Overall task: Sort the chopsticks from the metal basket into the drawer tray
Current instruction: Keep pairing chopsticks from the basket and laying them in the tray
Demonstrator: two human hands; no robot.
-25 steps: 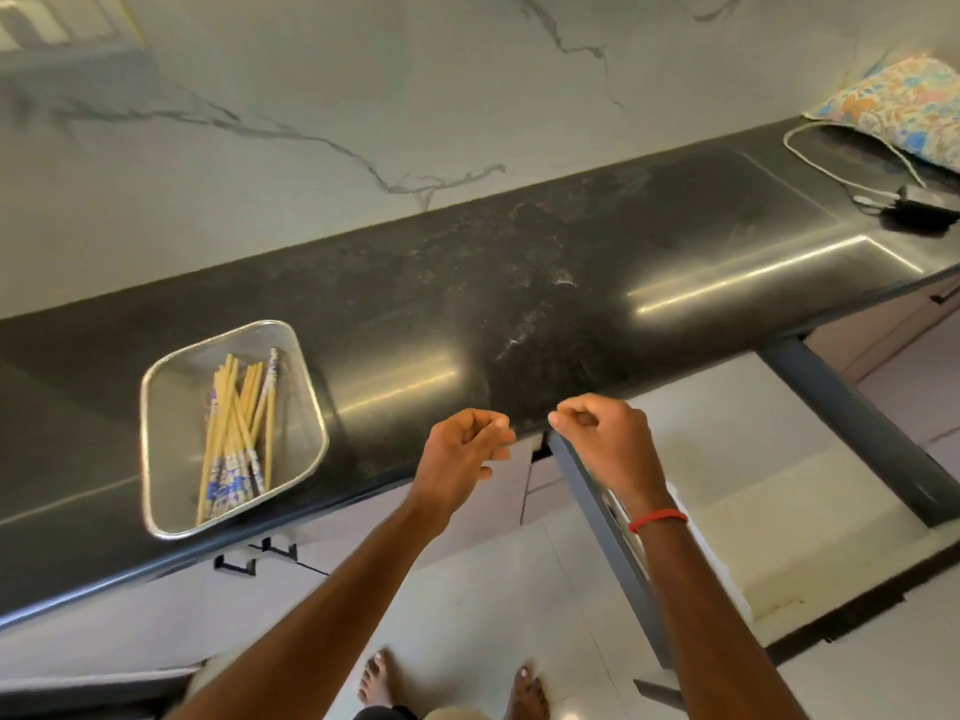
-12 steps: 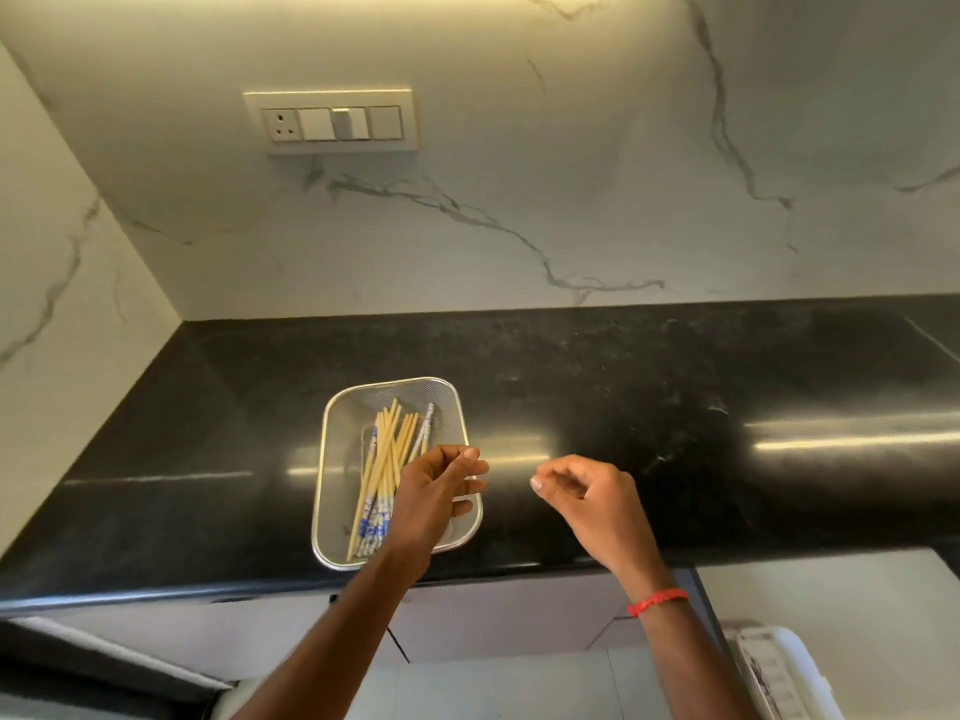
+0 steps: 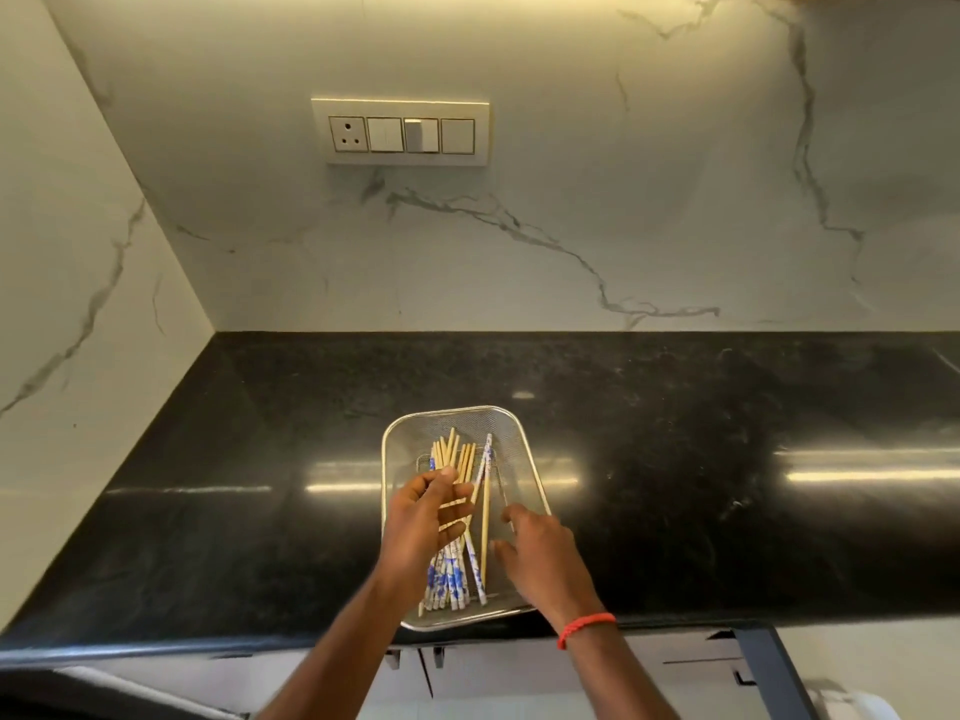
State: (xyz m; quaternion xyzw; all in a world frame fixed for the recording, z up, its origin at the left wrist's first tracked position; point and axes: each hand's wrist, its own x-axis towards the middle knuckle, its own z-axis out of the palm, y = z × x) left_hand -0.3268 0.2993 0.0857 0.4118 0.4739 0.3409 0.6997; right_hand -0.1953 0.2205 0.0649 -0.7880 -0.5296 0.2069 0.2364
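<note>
A shiny metal mesh basket [image 3: 523, 445] stands on the black counter near its front edge. In it lies a bundle of bamboo chopsticks [image 3: 453, 582] with blue-and-white patterned ends pointing toward me. My left hand [image 3: 423, 519] is down in the basket, its fingers curled around several chopsticks in the middle of the bundle. My right hand [image 3: 540, 558], with a red thread on the wrist, hovers over the basket's right side with its fingers apart, holding nothing. One patterned chopstick [image 3: 484, 470] lies slightly apart at the right of the bundle.
The black stone counter [image 3: 701, 459] runs left into a marble wall corner. A switch plate [image 3: 400, 132] is on the back wall. Below the counter at lower right, a dark drawer front [image 3: 776, 672] stands open with a bit of white tray [image 3: 857, 706] showing.
My view swung from the open drawer to the basket. Both hands moved forward over it; the left closed on the chopsticks, and the right spread open at the basket's right side.
</note>
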